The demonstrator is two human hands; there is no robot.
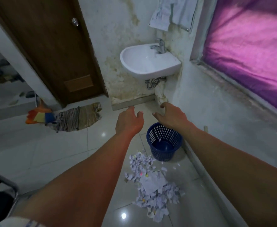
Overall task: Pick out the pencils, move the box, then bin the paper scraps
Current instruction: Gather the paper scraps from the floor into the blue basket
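Note:
A pile of torn white paper scraps (152, 182) lies on the tiled floor below my arms. Just beyond it a dark blue perforated bin (164, 142) stands upright by the right wall, with one small scrap stuck to its inner wall. My left hand (128, 121) is stretched forward above the floor to the left of the bin, fingers loosely curled and holding nothing. Beyond the bin my right hand (171, 114) reaches out, its fingers also loosely curled and empty. No pencils or box are in view.
A white wall sink (149, 63) hangs in the corner ahead, beside a brown door (52, 51). On the floor at left lie a striped rag (78, 117) and a colourful duster (39, 117). A window with a purple curtain (252, 51) fills the right wall.

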